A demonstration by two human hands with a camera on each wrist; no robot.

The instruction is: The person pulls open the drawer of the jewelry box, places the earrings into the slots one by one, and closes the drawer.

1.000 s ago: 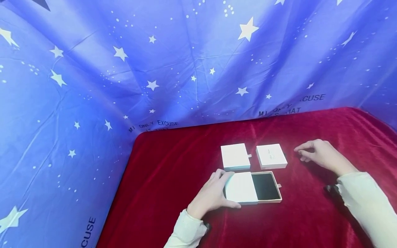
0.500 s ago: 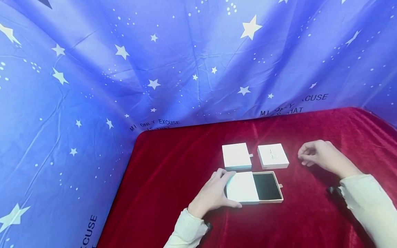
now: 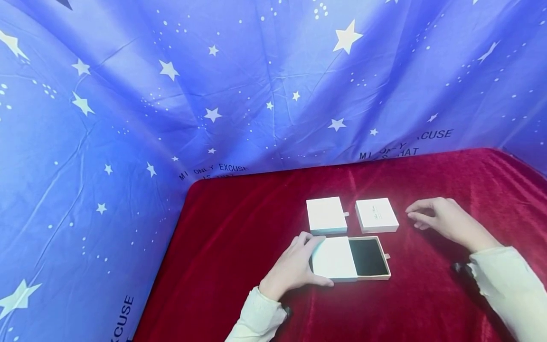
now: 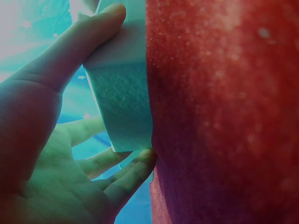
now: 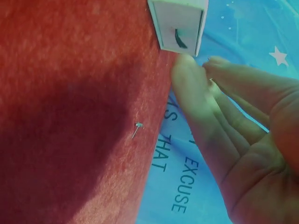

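Note:
My left hand [image 3: 290,270] grips the left end of a white drawer box [image 3: 334,259], thumb on its near side and fingers on its far side; the left wrist view shows the box end [image 4: 124,107] between them. The drawer [image 3: 368,257], lined in black, is pulled part way out to the right. My right hand [image 3: 444,219] hovers over the cloth beside a second white box [image 3: 376,215], fingers loosely bent, with nothing plainly seen in them. In the right wrist view a tiny pin-like piece, perhaps a stud earring [image 5: 138,126], lies on the cloth below that hand.
A third white box [image 3: 326,214] with a small ribbon tab sits behind the pulled-out one. Red velvet cloth [image 3: 231,247] covers the table. A blue curtain with white stars [image 3: 256,95] hangs along the back and left side.
My right hand drew its fingers together half a second ago, and now they are spread slightly apart and reach a little left. The left hand and the boxes stay where they were.

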